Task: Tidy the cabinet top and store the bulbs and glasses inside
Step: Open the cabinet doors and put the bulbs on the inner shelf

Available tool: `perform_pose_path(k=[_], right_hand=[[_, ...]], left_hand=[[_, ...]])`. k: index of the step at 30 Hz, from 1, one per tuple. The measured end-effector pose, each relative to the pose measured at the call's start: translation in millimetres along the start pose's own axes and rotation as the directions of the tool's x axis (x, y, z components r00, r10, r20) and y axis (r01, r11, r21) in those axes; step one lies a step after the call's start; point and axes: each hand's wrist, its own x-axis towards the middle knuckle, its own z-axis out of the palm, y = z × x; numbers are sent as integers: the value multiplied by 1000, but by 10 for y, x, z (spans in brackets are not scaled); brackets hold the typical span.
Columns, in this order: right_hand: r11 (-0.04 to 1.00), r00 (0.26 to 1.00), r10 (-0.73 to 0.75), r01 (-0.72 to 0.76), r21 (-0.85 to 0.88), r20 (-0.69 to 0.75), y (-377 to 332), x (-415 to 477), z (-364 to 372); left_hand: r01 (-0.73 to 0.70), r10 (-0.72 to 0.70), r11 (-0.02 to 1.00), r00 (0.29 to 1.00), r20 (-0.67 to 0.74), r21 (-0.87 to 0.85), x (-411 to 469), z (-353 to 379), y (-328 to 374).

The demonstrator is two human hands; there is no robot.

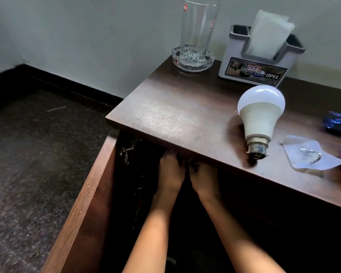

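- My left hand (170, 174) and right hand (204, 177) are side by side inside the open cabinet (254, 223), reaching in under the front edge of the bench (175, 115).
- My fingertips are lost in the dark beneath that edge, so I cannot tell whether either grip is apart, together or clamped on something.
- The bulb (260, 117) lies on the bench, up and to the right of both hands, and my right hand is the nearer one.
- Its long axis runs front to back: the metal bayonet cap points toward me near the front edge, and the white dome points toward the wall.
- The glass (199, 26) stands upright in a cut-glass ashtray (185, 67) at the far left corner, well apart from the bulb.
- The bulb has a smooth matte plastic body that tapers to the cap. It is round, so I judge it would roll sideways if nudged.
- The glass is tall, clear and thin-walled. The bench is dark wood laminate with a dull sheen.
- A tissue holder (244, 69) stands behind the bulb, and a clear hook pack (311, 154) lies just to its right.
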Motion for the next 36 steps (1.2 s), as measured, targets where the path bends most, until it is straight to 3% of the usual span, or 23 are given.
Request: perform_pose_path(k=[2, 6, 20, 22, 24, 27, 30, 33, 36], right_hand=[[1000, 1000, 2, -2, 28, -10, -17, 14, -6], [1000, 995, 0, -2, 17, 101, 11, -12, -38], [989, 984, -150, 150, -4, -95, -13, -79, -104], [993, 984, -114, 114, -2, -140, 3, -127, -124], [999, 977, -47, 51, 13, -209, 44, -267, -131], [982, 904, -7, 87, 169, -428, 75, -687, -114], [959, 788, -76, 226, 171, -611, -130, -1163, -231], [865, 693, -261, 476, 155, -672, -461, -1425, -656], [782, 582, -328, 610, 133, -744, -700, -1262, -1162]], left_hand=[[19, -19, 1000, 1000, 21, 7, 20, -1, -12], [52, -51, 998, 999, 2, -45, 24, -38, 11], [8, -20, 993, 995, -97, -118, -145, -63, -58], [-37, 9, 983, 987, -158, -180, -257, -114, -28], [-134, 19, 945, 933, -360, -298, -506, -188, 65], [-358, 69, 856, 794, -604, -374, -982, -273, 322], [-553, 260, 758, 743, -616, -347, -1201, -388, 716], [-601, 363, 682, 773, -520, -417, -1103, -624, 1143], [-477, 365, 766, 875, -318, -431, -772, -745, 1448]])
